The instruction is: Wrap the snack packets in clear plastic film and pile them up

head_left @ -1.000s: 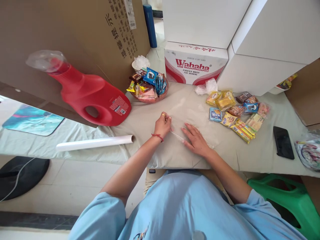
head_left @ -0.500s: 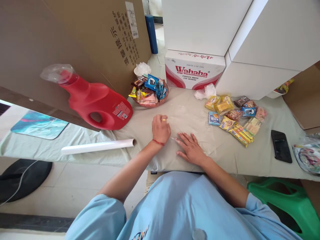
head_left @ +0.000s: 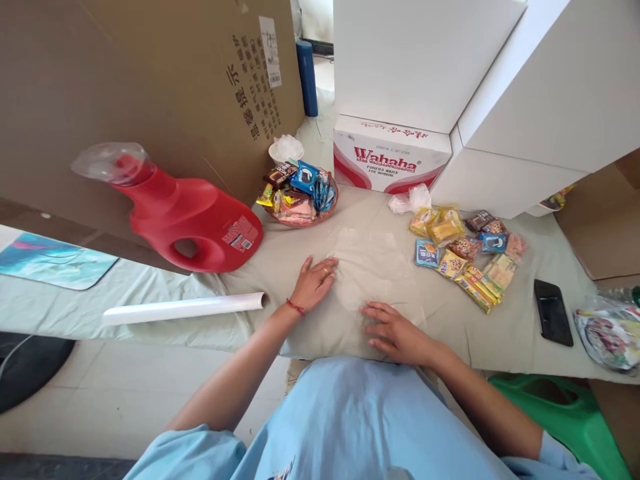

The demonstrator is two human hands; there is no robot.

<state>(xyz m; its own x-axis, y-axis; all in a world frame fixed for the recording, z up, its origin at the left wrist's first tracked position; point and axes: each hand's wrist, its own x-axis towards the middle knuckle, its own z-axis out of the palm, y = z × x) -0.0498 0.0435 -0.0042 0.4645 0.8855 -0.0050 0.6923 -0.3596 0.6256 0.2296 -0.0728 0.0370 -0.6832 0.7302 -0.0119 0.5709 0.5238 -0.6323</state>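
Observation:
On the cloth between my hands lies a thin see-through plastic sheet or bag (head_left: 373,267), its edges faint. My left hand (head_left: 315,283), with a ring and a red wrist string, rests by its left side, fingers stretched out and empty. Nearer my body, my right hand (head_left: 397,333) is at its lower right, fingers apart and holding nothing. Beyond the left hand stands a small basket (head_left: 327,215) filled with wrapped snacks (head_left: 295,190). A pile of packaged snacks (head_left: 465,250) lies to the right of the plastic.
At the left are a red detergent jug (head_left: 200,220) and a white roll (head_left: 185,309). A Wahaha carton (head_left: 393,157) stands at the back, with crumpled clear plastic (head_left: 413,199) before it. A phone (head_left: 553,312) lies at the right, above a green stool (head_left: 565,413).
My left hand has gone from curled fingers to stretched ones and shifted left. My right hand has drawn back toward my body. The plastic now shows more plainly between them; the view has shifted slightly.

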